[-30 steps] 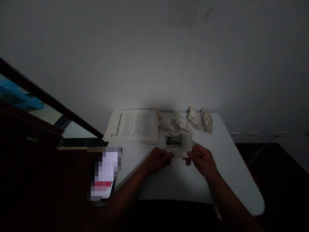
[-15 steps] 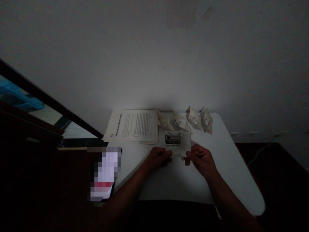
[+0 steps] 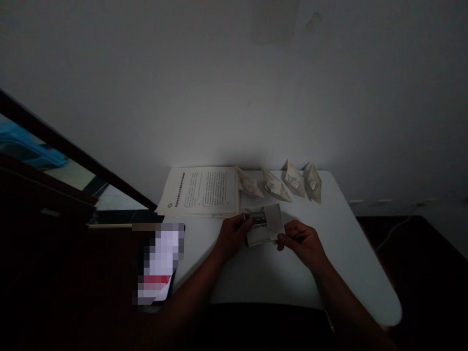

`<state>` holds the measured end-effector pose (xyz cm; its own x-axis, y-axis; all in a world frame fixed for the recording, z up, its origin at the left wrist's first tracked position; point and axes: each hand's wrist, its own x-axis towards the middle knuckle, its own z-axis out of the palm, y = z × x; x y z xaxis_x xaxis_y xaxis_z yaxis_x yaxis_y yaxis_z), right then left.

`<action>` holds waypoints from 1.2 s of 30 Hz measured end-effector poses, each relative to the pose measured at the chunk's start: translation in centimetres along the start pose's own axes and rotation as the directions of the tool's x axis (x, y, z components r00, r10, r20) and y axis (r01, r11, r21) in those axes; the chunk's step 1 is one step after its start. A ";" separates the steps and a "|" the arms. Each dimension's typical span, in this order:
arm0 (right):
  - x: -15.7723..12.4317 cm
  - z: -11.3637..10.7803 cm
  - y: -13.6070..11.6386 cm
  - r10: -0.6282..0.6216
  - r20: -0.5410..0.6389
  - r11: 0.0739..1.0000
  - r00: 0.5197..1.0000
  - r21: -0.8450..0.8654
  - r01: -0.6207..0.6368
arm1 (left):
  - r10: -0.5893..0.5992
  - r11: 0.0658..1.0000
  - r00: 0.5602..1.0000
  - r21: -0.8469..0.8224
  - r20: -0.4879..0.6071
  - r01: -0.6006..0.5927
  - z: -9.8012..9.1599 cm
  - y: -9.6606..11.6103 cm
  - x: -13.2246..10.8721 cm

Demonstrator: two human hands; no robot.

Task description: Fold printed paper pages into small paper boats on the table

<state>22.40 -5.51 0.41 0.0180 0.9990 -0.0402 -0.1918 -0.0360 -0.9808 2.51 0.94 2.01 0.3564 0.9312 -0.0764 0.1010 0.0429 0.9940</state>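
Dim grey wall (image 3: 219, 97) behind, white desk (image 3: 351, 253) below. Far left, I've got a phone (image 3: 161, 263), screen blurred out, then a stack of printed sheets (image 3: 204, 195). Next, my left hand (image 3: 232, 234) pinches the left side of the folded paper (image 3: 265, 229); it lies to that hand's right, over the desk. It spreads crosswise, right end angled slightly away; near square, so I can't call a long axis. Beyond it, four paper boats (image 3: 293, 181). Rightward, my right hand (image 3: 302, 240) grips the near right corner; both hands touch it, neither nearer.
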 end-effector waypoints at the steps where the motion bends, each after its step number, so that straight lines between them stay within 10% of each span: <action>1: 0.0 0.0 0.0 0.005 -0.003 1.000 1.000 -0.007 -0.006 | 0.002 1.000 0.999 0.018 -0.045 -0.001 0.0 0.2 0.1; 19: 0.0 -0.1 0.4 -0.082 -0.087 0.984 0.993 -0.163 0.068 | -0.020 0.982 0.993 -0.189 -0.116 -0.002 -0.5 -0.5 0.3; 27: 0.1 -0.3 0.4 -0.132 -0.060 0.980 0.989 -0.160 0.121 | -0.011 1.000 0.973 0.008 -0.231 0.013 -0.6 0.9 0.0; 36: -0.1 0.0 -0.1 -0.138 -0.218 0.975 0.966 -0.203 0.094 | -0.018 0.997 0.992 0.070 -0.123 0.027 -0.5 0.5 0.0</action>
<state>22.43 -5.58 0.51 0.2581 0.9645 0.0551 0.0138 0.0533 -0.9985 2.14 1.15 2.59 0.2371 0.9679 -0.0838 0.1756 0.0421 0.9836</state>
